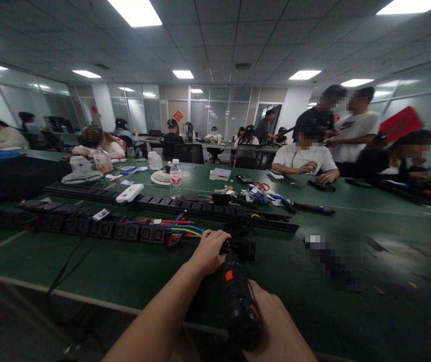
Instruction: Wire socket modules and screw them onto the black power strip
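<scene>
My right hand (275, 327) is wrapped round a black electric screwdriver (238, 296) with orange marks, its tip pointing away toward a small black socket module (243, 249) on the green table (124, 271). My left hand (209, 251) is closed on the left end of that module, steadying it. Just left of the module lie coloured wires (181, 230) running out of a row of black socket units (124, 230). A long black power strip (200, 206) lies across the table behind them.
A water bottle (175, 178), small white fans (81, 171), a white device (130, 193), scissors and cable scraps (260, 193) lie farther back. A black pen-like tool (313, 207) lies to the right. Several people sit or stand at the far tables.
</scene>
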`<state>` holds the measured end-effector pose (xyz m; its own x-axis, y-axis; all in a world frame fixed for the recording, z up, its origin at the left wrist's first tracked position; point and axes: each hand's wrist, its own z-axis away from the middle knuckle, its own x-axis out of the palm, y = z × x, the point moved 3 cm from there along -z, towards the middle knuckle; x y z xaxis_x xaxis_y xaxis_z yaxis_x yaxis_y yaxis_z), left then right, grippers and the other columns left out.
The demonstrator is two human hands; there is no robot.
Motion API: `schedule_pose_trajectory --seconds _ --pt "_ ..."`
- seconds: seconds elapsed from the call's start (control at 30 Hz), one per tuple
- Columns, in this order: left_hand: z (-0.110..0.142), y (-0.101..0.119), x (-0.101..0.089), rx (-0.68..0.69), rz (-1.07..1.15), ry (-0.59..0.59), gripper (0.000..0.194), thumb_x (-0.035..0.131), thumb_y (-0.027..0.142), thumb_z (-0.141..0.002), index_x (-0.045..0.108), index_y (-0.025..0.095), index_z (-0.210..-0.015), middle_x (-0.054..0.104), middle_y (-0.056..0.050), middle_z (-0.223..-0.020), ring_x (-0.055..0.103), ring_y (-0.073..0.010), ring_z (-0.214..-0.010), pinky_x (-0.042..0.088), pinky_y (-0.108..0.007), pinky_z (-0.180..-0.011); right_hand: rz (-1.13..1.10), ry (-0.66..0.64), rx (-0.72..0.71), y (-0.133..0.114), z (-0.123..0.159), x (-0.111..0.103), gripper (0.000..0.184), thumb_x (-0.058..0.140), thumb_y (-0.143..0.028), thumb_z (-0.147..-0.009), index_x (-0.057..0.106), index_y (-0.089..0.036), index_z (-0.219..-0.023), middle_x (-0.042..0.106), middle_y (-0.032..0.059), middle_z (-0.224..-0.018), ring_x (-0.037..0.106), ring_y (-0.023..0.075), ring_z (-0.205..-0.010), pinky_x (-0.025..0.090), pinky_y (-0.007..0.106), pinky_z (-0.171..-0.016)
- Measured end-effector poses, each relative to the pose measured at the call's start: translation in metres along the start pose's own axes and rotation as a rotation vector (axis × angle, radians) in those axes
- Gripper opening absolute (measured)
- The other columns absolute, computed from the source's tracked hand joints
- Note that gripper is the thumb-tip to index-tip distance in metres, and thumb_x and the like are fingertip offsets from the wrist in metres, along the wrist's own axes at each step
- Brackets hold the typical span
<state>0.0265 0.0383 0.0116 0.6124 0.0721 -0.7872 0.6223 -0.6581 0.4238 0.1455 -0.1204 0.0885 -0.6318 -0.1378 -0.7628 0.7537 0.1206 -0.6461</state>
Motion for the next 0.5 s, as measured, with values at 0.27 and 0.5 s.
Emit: schedule_pose_trajectory --seconds 0.27,0.5 --pt "-0.0004 -0.0005 0.0014 -0.023 -0.020 -0.029 0.043 0.061 0.012 -0.077 0.053 0.025 -0.117 0.060 -0.004 -0.120 0.051 -0.0217 -0.115 0.025 -0.039 -0.104 0.019 -0.008 0.002 0.0007 0.0034 0.0010 0.025 0.055 -0.015 -0.075 0.059 -0.022 -0.099 0.071 0.0065 -0.088 0.069 0.0235 -0.079 0.046 0.030 -0.066" --pt "0.0005 -0.0007 0.0023 0.003 -0.040 -0.012 0.045 0.064 0.013 -0.076 0.051 0.025 -0.118 0.059 -0.002 -0.119 0.052 -0.0197 -0.113 0.026 -0.036 -0.103 0.022 0.006 -0.005 0.0008 0.0025 0.0015 0.024 0.055 -0.015 -0.075 0.057 -0.021 -0.098 0.070 0.0059 -0.085 0.068 0.0228 -0.075 0.046 0.030 -0.064"
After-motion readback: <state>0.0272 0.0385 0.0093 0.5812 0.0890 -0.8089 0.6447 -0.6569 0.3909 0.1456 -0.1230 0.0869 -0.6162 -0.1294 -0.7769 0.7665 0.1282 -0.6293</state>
